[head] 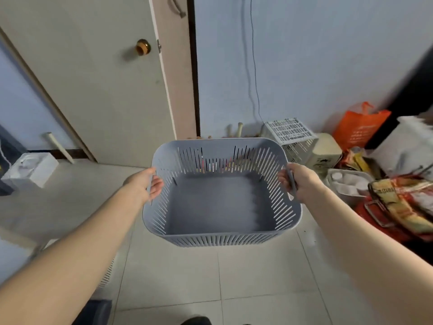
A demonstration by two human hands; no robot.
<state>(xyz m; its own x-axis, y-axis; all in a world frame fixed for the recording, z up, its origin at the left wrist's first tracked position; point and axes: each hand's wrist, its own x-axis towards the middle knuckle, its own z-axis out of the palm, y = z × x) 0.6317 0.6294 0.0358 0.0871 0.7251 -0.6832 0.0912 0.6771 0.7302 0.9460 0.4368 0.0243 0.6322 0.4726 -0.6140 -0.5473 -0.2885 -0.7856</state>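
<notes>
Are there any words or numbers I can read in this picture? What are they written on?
Nothing here reads clearly.
On the orange bag: white print, too blurred to read.
On the cream box: dark marks, too small to read.
On the striped packet at the right: dark letters, too blurred.
On the grey basket: no words.

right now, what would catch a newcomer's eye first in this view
The empty grey slatted basket fills the middle, held over the tiled floor by the left hand on its left rim and the right hand on its right rim. Next comes the bright orange bag against the wall at far right.
</notes>
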